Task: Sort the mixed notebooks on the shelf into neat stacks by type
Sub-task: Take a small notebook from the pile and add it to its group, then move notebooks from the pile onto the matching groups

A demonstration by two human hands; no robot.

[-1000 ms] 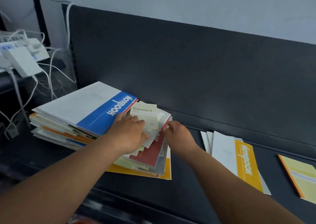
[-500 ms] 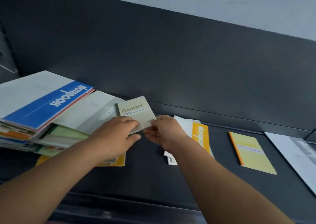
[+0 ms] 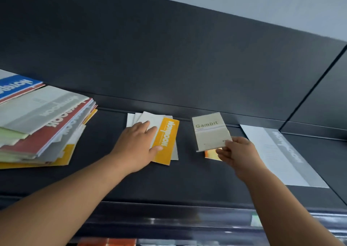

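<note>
My right hand (image 3: 237,152) pinches the near right corner of a small beige "Gambit" notebook (image 3: 209,131), which lies over a yellow notebook (image 3: 211,154) with an orange edge; only that one's near corner shows. My left hand (image 3: 138,146) rests flat, fingers spread, on a small stack whose top is a white and orange notebook (image 3: 166,138). At the left sits the tall mixed pile of notebooks (image 3: 43,125), fanned out, with a blue and white one (image 3: 16,86) on top. A large white and grey notebook (image 3: 277,153) lies at the right.
Everything lies on a dark shelf (image 3: 105,170) with a dark back panel (image 3: 169,57). A seam between panels runs up at the far right. Below the front lip, a lower shelf shows orange items (image 3: 107,242).
The Gambit notebook left the mixed pile and went right, from both hands to my right hand alone, ending over the yellow notebook. My left hand dropped onto the orange stack. The view swung right.
</note>
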